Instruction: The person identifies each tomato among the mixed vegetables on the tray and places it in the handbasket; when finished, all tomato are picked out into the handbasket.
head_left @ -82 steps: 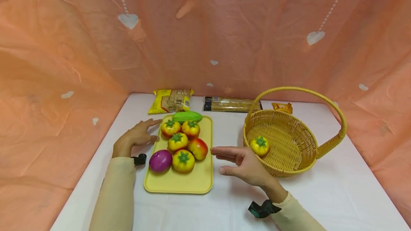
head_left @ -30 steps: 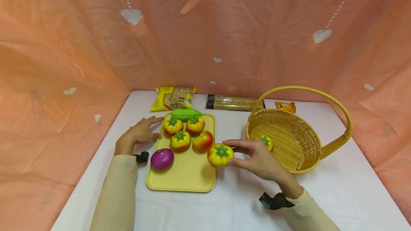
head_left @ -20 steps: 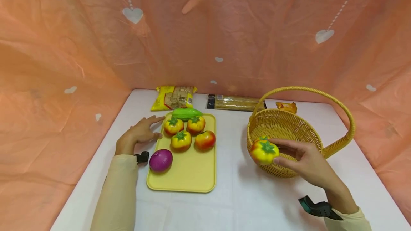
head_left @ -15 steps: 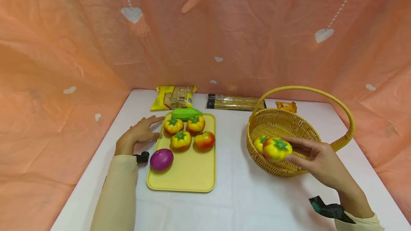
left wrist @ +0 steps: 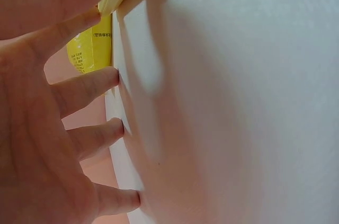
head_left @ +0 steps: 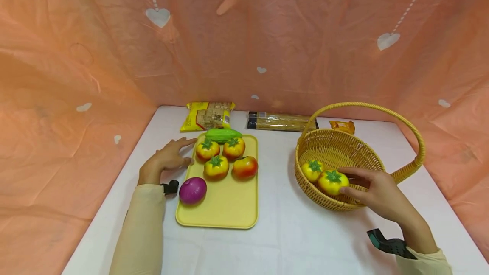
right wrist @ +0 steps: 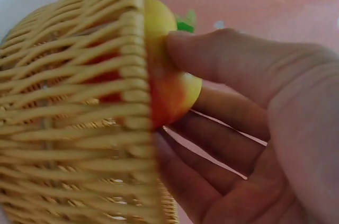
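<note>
My right hand [head_left: 382, 194] pinches a yellow-red tomato [head_left: 333, 182] with a green star-shaped top, low inside the wicker basket [head_left: 366, 147]. In the right wrist view the thumb presses the tomato [right wrist: 175, 89] from one side, and the basket's woven wall [right wrist: 79, 144] hides part of it. Another tomato [head_left: 312, 170] lies against it in the basket. My left hand [head_left: 166, 160] rests with fingers spread at the left edge of the yellow tray [head_left: 229, 215]. In the left wrist view the left hand's fingertips [left wrist: 114, 75] meet the white tabletop.
On the tray lie a purple onion [head_left: 192, 190], a green cucumber-like vegetable [head_left: 223, 135], a red-yellow fruit [head_left: 245, 167] and several tomatoes [head_left: 216, 168]. Behind stand a yellow food bag [head_left: 208, 116], a noodle pack [head_left: 282, 122] and an orange packet [head_left: 342, 127]. The basket's handle [head_left: 363, 105] arches high.
My right hand took a tomato from the tray's front part, carried it right and lowered it into the basket beside the other tomato. My left hand stayed at the tray's edge.
</note>
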The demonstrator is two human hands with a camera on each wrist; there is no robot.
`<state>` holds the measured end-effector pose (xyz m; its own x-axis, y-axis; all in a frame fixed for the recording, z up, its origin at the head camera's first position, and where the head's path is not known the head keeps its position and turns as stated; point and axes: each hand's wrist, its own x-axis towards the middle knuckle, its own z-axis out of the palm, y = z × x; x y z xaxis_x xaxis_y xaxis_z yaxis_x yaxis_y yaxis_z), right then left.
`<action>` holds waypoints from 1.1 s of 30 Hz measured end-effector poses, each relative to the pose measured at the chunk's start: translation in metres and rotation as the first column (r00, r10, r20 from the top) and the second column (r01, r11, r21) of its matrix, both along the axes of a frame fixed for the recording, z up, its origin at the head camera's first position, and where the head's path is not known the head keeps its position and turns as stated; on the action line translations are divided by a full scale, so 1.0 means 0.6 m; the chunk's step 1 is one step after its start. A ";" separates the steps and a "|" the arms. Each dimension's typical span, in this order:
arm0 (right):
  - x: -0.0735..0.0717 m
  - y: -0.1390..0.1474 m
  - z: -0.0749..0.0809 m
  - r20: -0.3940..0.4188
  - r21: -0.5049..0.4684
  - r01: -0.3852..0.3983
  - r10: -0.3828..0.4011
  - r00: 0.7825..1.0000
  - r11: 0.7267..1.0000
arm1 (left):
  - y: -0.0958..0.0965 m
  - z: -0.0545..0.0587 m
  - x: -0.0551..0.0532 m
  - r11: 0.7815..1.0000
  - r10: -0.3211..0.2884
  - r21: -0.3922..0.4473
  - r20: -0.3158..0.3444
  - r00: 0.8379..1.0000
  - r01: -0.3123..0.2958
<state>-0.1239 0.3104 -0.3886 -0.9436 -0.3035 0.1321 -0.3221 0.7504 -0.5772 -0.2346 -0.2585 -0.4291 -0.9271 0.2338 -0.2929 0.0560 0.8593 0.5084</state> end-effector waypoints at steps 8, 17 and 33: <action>-0.032 -0.031 -0.025 0.049 0.034 -0.035 0.034 0.998 0.999 | 0.000 -0.001 0.000 1.000 0.008 0.000 0.009 1.000 -0.008; -0.050 -0.053 -0.039 0.032 0.070 -0.002 -0.001 0.999 0.998 | 0.001 -0.003 -0.003 1.000 0.008 0.005 0.007 1.000 -0.008; -0.034 -0.120 -0.009 -0.082 -0.260 -0.164 0.147 0.986 0.952 | -0.001 -0.001 0.000 1.000 0.017 0.000 0.013 1.000 -0.017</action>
